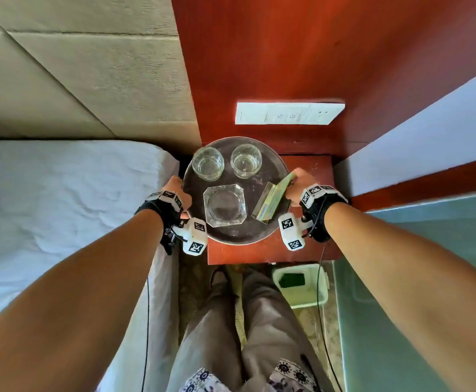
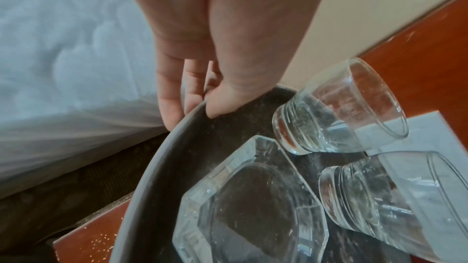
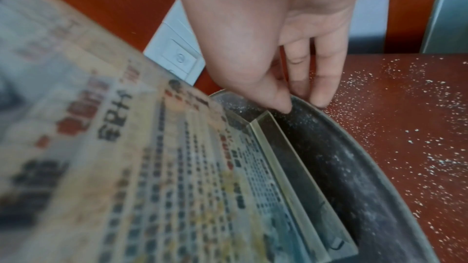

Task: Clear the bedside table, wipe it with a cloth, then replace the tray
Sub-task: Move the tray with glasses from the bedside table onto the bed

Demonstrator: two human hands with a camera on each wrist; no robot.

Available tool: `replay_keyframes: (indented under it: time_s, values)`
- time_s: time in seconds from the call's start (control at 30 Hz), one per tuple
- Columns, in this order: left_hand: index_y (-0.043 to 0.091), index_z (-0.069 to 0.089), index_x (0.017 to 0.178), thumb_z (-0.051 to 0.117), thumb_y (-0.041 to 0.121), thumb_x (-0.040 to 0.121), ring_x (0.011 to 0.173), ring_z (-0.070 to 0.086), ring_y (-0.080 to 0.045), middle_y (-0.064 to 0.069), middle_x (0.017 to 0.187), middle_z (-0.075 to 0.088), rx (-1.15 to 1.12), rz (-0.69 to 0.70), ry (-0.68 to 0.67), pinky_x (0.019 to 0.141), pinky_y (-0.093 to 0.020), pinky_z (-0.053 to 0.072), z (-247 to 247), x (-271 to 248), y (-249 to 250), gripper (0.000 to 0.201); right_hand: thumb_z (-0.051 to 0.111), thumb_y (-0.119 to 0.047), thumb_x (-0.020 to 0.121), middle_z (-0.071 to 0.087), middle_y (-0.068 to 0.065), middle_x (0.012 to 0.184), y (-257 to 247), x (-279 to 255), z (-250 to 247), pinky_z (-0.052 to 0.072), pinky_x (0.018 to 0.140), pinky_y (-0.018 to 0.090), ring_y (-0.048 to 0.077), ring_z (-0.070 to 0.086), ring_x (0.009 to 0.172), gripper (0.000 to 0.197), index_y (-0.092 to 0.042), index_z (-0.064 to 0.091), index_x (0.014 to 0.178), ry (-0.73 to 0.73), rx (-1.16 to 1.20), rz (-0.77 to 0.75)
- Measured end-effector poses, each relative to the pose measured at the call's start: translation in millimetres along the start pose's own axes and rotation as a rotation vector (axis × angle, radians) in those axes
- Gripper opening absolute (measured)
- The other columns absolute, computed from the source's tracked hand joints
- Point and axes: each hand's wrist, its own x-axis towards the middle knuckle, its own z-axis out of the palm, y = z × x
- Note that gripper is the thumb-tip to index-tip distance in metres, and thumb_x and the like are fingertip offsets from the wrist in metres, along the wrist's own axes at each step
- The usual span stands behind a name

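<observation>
At opposite rims, fingers pinch tray.

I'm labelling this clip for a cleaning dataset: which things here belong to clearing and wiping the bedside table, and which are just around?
Part of the job:
- round tray, gripped at opposite rims by left hand and right hand
- two glasses, glass ashtray, card stand on it
- dusty bedside table

Just around:
- bed
- switch panel
- bin

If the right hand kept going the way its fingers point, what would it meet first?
The right hand pinches the tray rim, fingers pointing down. Straight on, they would probably meet the speckled bedside table almost at once; the gap beneath them is unclear.
</observation>
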Motion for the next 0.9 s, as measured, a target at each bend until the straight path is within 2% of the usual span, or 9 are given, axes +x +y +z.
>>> replay_keyframes:
  time_s: [0.1,0.23,0.3,0.43,0.53,0.6,0.67,0.8,0.9]
  values:
    - [0.013,0.042,0.113,0.054,-0.006,0.085,0.081,0.065,-0.034,-0.016,0.097,0.058,-0.012,0.021,0.048,0.068,-0.044,0.059,-23.1,-45.8,-5.9,0.037,0.054,-0.012,0.072,0.062,0.003,0.083,-20.2,-26.2,-7.0,0.056,0.069,0.038,0.023,0.062,0.075,0.017,-0.026,0.046,0.08,0.008,-0.041,-0.044]
    - [0.013,0.042,0.116,0.055,-0.003,0.087,0.066,0.065,-0.028,-0.012,0.084,0.057,-0.071,-0.024,0.076,0.05,-0.032,0.052,-44.7,-80.9,-33.3,0.036,0.053,-0.01,0.077,0.062,0.004,0.083,-51.4,-61.6,-12.2,0.059,0.072,0.041,0.025,0.065,0.076,0.015,-0.025,0.049,0.08,0.007,-0.057,-0.111]
    - [0.013,0.043,0.119,0.055,-0.005,0.086,0.065,0.067,-0.027,-0.013,0.087,0.058,-0.132,-0.054,0.081,0.047,-0.03,0.054,-53.2,-94.5,-49.3,0.04,0.053,-0.01,0.08,0.062,0.006,0.084,-66.6,-73.6,-9.4,0.059,0.073,0.044,0.027,0.066,0.077,0.013,-0.022,0.048,0.08,-0.006,-0.1,-0.156]
    - [0.013,0.044,0.121,0.055,-0.008,0.085,0.064,0.065,-0.027,-0.014,0.089,0.056,-0.24,-0.102,0.144,0.058,-0.039,0.06,-64.4,-122.3,-84.4,0.043,0.053,-0.012,0.079,0.065,0.008,0.084,-94.7,-87.8,4.6,0.06,0.071,0.045,0.027,0.066,0.074,0.01,-0.021,0.049,0.081,-0.042,-0.194,-0.259]
    - [0.013,0.045,0.121,0.054,-0.007,0.085,0.062,0.064,-0.027,-0.015,0.091,0.057,-0.288,-0.146,0.212,0.042,-0.029,0.054,-69.6,-147.7,-115.8,0.042,0.056,-0.015,0.076,0.063,0.007,0.083,-117.0,-106.8,18.5,0.057,0.072,0.041,0.026,0.062,0.075,0.011,-0.021,0.047,0.078,-0.049,-0.258,-0.363]
    - [0.013,0.045,0.118,0.055,-0.004,0.085,0.059,0.065,-0.027,-0.016,0.089,0.059,-0.305,-0.189,0.245,0.04,-0.028,0.052,-71.3,-165.0,-141.2,0.038,0.06,-0.015,0.074,0.062,0.007,0.083,-130.8,-120.9,31.8,0.053,0.071,0.038,0.025,0.06,0.075,0.014,-0.02,0.046,0.076,-0.07,-0.284,-0.41]
    - [0.013,0.045,0.114,0.056,-0.003,0.084,0.06,0.066,-0.028,-0.016,0.088,0.059,-0.355,-0.225,0.283,0.042,-0.031,0.054,-71.3,-182.9,-163.1,0.036,0.062,-0.014,0.07,0.061,0.007,0.082,-141.9,-131.2,45.2,0.052,0.07,0.036,0.026,0.06,0.077,0.017,-0.019,0.046,0.074,-0.094,-0.302,-0.452]
    - [0.013,0.046,0.116,0.058,0.0,0.079,0.083,0.069,-0.036,-0.017,0.099,0.062,-0.413,-0.314,0.384,0.074,-0.048,0.06,-66.0,-219.4,-225.2,0.041,0.061,-0.012,0.066,0.057,0.007,0.077,-173.5,-164.9,82.2,0.047,0.059,0.031,0.025,0.056,0.069,0.021,-0.02,0.044,0.075,-0.179,-0.33,-0.58]
    - [0.01,0.047,0.115,0.055,-0.005,0.081,0.081,0.069,-0.038,-0.018,0.098,0.061,-0.525,-0.378,0.437,0.067,-0.049,0.061,-60.2,-254.5,-260.1,0.039,0.059,-0.004,0.071,0.061,0.013,0.084,-195.4,-191.7,116.6,0.059,0.062,0.038,0.03,0.065,0.075,0.019,-0.014,0.051,0.084,-0.263,-0.322,-0.63]
